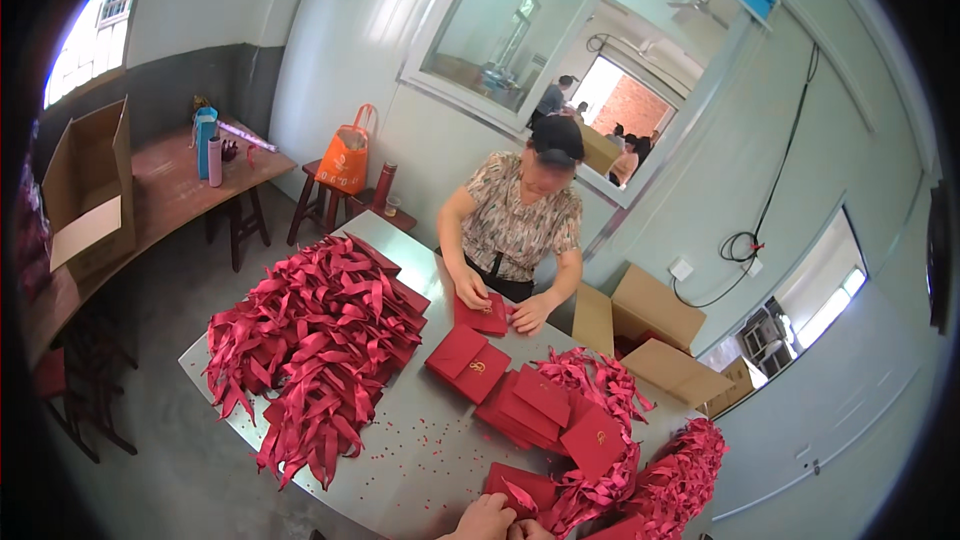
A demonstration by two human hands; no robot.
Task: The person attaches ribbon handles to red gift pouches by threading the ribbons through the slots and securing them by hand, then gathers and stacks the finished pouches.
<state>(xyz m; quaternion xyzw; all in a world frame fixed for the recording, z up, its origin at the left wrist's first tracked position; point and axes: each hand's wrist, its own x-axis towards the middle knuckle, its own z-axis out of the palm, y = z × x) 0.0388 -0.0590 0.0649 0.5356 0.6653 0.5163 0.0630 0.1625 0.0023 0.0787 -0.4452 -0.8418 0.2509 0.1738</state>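
Observation:
At the table's near edge my left hand (484,518) has its fingers closed on the near edge of a flat red pouch (504,480). A loop of red ribbon (522,496) stands up from that pouch, close to my fingertips. My right hand (530,530) is beside it, fingers curled in at the same edge, largely cut off by the picture's lower rim. Beyond my hands lie stacked red pouches (520,408), some bearing a gold emblem. Ribbon-tied ones form heaps to the right (680,475) and a large heap at left (320,340).
Across the metal table (410,445), a co-worker (525,210) handles another red pouch (482,318). Red specks dot the tabletop. Open cardboard boxes (655,310) stand beyond the right side. An orange bag (345,162) sits on a stool; a wooden table (185,190) stands far left.

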